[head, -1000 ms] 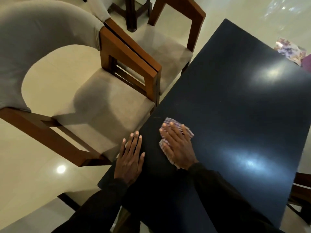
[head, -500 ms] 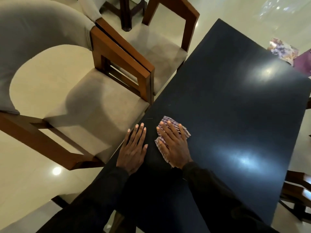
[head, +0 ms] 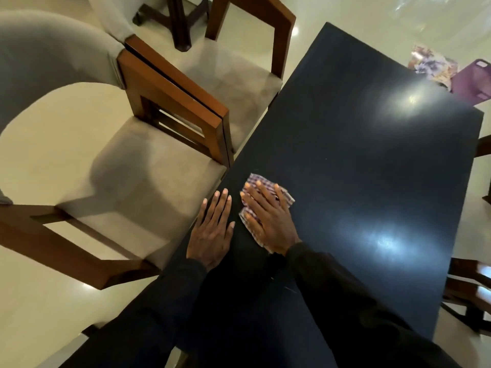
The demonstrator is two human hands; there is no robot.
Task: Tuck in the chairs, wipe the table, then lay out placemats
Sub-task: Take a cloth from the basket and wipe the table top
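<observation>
A dark glossy table (head: 372, 160) fills the right half of the view. My right hand (head: 268, 216) lies flat, fingers straight, pressing a small checked cloth (head: 285, 196) onto the table near its left edge. Just to its left, my left hand (head: 212, 229) rests flat on the table edge with straight fingers and holds nothing. A wooden chair with a beige seat (head: 138, 187) stands beside that edge, its seat out from under the table. A second similar chair (head: 239, 75) stands behind it.
Flowery placemats (head: 433, 63) and a purple item (head: 475, 81) lie past the table's far right corner. More dark wooden chair parts (head: 475, 290) show at the right edge. A dark wooden leg (head: 180, 25) stands at the top. The floor is pale glossy tile.
My right hand with the cloth slid a little away from me along the table's left edge, and my left hand moved forward with it. The chairs have not moved.
</observation>
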